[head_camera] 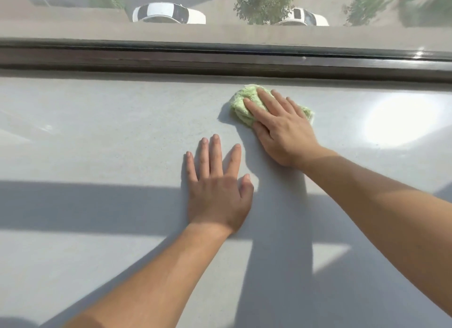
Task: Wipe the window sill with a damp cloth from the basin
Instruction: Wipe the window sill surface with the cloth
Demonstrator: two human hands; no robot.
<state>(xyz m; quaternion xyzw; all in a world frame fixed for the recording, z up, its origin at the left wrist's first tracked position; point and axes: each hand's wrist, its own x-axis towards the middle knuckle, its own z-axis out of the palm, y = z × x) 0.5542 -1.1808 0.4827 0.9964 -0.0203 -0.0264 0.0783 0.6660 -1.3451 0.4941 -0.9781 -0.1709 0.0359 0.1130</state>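
Note:
A wide pale grey window sill point(97, 137) fills most of the view. A light green folded cloth point(241, 102) lies on it close to the window frame. My right hand point(281, 124) presses flat on the cloth with straight, spread fingers and covers its middle. My left hand point(217, 190) rests flat on the bare sill nearer to me, fingers spread, a little left of and below the cloth. No basin is in view.
A dark window frame rail point(220, 58) runs across the far edge of the sill. Behind the glass are parked white cars point(168, 13) and trees. A bright sun glare point(401, 122) lies on the sill at the right; shadows cross its near part.

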